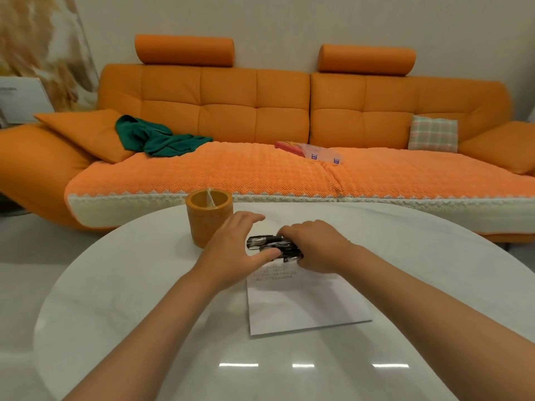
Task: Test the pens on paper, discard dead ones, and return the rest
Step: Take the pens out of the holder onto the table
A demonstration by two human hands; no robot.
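Probably past testing, given marks on paper (304,305); gathering pens (267,241), right hand (315,244) fingers curled round them, left hand (231,247) fingers straight alongside; cup (207,224) seemingly empty.

No legible txt, printed lines on paper (304,305) too blurry, grey mark on white box (23,99) unreadable

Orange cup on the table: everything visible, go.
The cup is an orange cylinder, matte, with a faint pale pattern on its side. It stands upright on the white table, open-topped, a pale divider across its inside; nothing else shows in it. The left hand overlaps its right edge; contact unclear.
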